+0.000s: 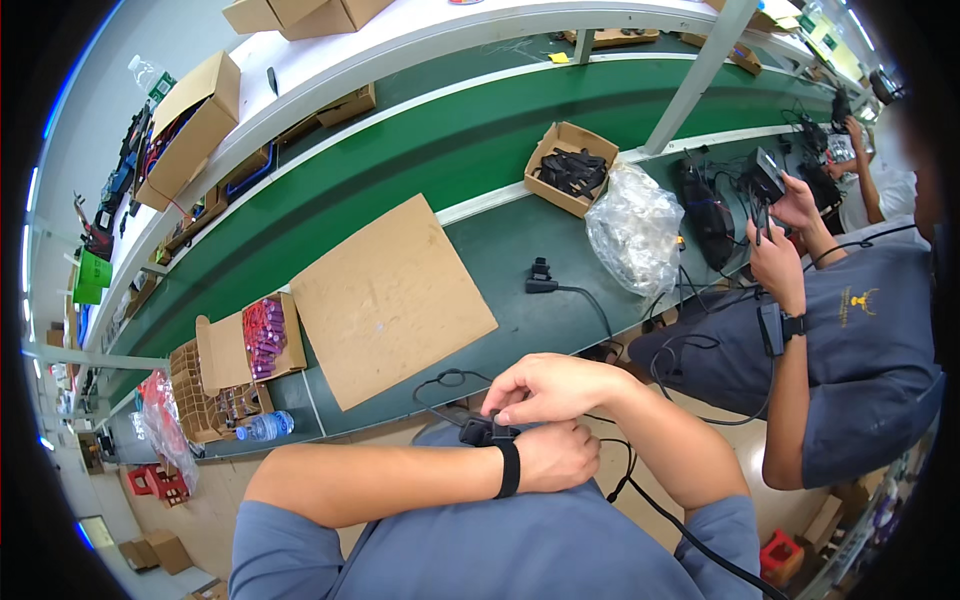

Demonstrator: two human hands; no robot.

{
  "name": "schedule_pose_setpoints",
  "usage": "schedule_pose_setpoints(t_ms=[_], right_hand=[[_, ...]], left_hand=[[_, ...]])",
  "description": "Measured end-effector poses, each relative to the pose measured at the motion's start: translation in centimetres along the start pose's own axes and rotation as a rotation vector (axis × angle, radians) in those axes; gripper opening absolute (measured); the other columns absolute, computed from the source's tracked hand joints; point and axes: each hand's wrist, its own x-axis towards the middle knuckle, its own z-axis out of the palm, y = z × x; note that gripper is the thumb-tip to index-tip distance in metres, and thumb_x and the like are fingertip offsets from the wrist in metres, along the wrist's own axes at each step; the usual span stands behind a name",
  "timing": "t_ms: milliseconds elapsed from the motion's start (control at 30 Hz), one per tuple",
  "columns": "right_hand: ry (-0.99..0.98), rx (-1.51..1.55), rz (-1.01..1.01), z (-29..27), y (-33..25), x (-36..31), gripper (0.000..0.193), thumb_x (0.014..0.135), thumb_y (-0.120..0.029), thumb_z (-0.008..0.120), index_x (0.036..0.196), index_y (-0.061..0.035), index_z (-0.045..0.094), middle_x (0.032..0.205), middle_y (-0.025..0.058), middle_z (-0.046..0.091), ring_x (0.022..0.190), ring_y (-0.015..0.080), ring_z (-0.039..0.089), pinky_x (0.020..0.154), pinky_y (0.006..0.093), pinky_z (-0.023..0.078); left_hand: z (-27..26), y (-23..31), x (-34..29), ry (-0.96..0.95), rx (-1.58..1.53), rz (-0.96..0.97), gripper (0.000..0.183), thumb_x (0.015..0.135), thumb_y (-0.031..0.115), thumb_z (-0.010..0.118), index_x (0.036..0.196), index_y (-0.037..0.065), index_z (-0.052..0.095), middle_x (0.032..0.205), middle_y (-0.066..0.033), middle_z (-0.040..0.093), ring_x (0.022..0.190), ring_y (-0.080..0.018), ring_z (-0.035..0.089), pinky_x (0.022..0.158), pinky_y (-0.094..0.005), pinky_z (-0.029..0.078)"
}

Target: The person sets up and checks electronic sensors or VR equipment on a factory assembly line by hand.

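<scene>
My left forearm lies across my body, with a black strap (509, 470) around the wrist. My left hand (560, 456) is loosely curled, and nothing shows in it. Against the strap sits a small black boxy device (480, 431) with a thin cable looping from it. Reaching over from the right, my right hand (550, 388) has its thumb and fingers closed on this device; the fingertips partly cover it. Beyond my hands, a flat cardboard sheet (395, 300) lies on the dark green bench (510, 345). A similar black device (541, 277) with a cable lies to its right.
An open box of black parts (572, 165) and a clear plastic bag (635, 230) stand farther back. At left are a box of purple-red cylinders (264, 338) and a water bottle (266, 426). A co-worker (850, 330) at right handles a black device. Black cables (690, 530) hang beside me.
</scene>
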Motion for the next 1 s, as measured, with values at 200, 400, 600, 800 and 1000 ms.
schedule_pose_setpoints(t_ms=[200, 400, 600, 800, 1000], right_hand=[[0.221, -0.121, -0.013, 1.2, -3.1, -1.5, 0.013, 0.081, -0.007, 0.068, 0.093, -0.0011, 0.068, 0.08, 0.0078, 0.066, 0.073, 0.0128, 0.064, 0.066, 0.026, 0.052], [0.338, -0.315, -0.274, 2.6, -2.6, -2.8, 0.015, 0.078, -0.003, 0.065, 0.092, -0.0016, 0.07, 0.084, 0.0089, 0.065, 0.076, 0.0235, 0.065, 0.07, 0.0317, 0.053], [0.262, -0.339, -0.265, 3.7, -1.8, -3.9, 0.036, 0.075, -0.003, 0.051, 0.107, 0.0045, 0.065, 0.1, 0.016, 0.062, 0.098, 0.0314, 0.06, 0.086, 0.0385, 0.048], [0.629, -0.133, -0.092, -0.1, 3.6, -1.7, 0.029, 0.081, -0.006, 0.059, 0.109, -0.0013, 0.063, 0.108, 0.0124, 0.065, 0.1, 0.0223, 0.063, 0.09, 0.0346, 0.049], [1.145, -0.588, 0.38, -6.3, 18.9, 1.6, 0.033, 0.081, -0.02, 0.068, 0.11, -0.0058, 0.062, 0.121, 0.0115, 0.057, 0.115, 0.0328, 0.05, 0.095, 0.0437, 0.043]], left_hand=[[0.7, -0.9, 0.0, 0.004, -0.141, -0.061, 0.015, 0.083, 0.015, 0.053, 0.089, 0.003, 0.06, 0.089, -0.0123, 0.062, 0.084, -0.0275, 0.061, 0.074, -0.039, 0.048], [1.6, -1.7, -1.0, 0.234, -0.37, -0.22, 0.017, 0.088, 0.012, 0.051, 0.095, 0.002, 0.062, 0.092, -0.0151, 0.065, 0.087, -0.0312, 0.063, 0.077, -0.0409, 0.049], [2.8, -2.7, -2.1, 0.476, -0.524, -0.343, 0.018, 0.09, 0.012, 0.05, 0.099, 0.002, 0.063, 0.095, -0.016, 0.065, 0.088, -0.0321, 0.063, 0.078, -0.0409, 0.05], [1.7, -5.8, -3.6, 0.109, -0.95, -0.768, 0.018, 0.092, 0.015, 0.053, 0.103, 0.005, 0.063, 0.102, -0.0171, 0.066, 0.093, -0.0324, 0.064, 0.08, -0.0397, 0.05], [1.3, -7.1, -8.4, 0.268, -0.532, -0.701, 0.015, 0.088, 0.018, 0.062, 0.098, 0.007, 0.064, 0.089, -0.0111, 0.063, 0.086, -0.0303, 0.061, 0.074, -0.0387, 0.05]])
